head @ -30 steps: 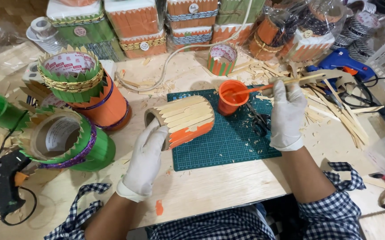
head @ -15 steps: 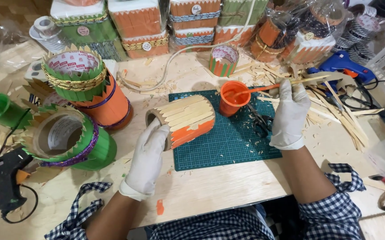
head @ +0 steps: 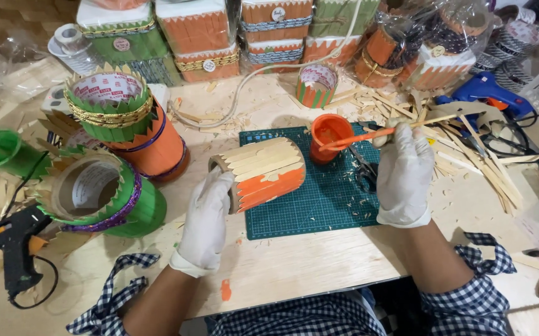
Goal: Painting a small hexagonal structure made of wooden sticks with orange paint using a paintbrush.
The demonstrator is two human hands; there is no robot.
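My left hand [head: 208, 219], in a white glove, grips the near end of a cylinder clad in wooden sticks [head: 263, 171], lying on its side on a green cutting mat [head: 319, 205]. The cylinder's lower sticks are painted orange, the upper ones bare wood. My right hand [head: 403, 171], also gloved, holds a thin stick brush [head: 381, 132] whose orange tip rests at the rim of a small orange paint cup [head: 327, 135] at the mat's far edge.
Finished stick-clad tubs stand at left: an orange and green one [head: 129, 130] and a green one [head: 104, 199]. A black glue gun [head: 11, 239] lies at the near left, a blue glue gun [head: 487, 90] at the far right. Loose sticks [head: 481, 162] lie right. Decorated boxes [head: 201, 37] line the back.
My right hand shifted slightly left with the brush, its tip now at the paint cup. My left hand keeps its hold on the cylinder.
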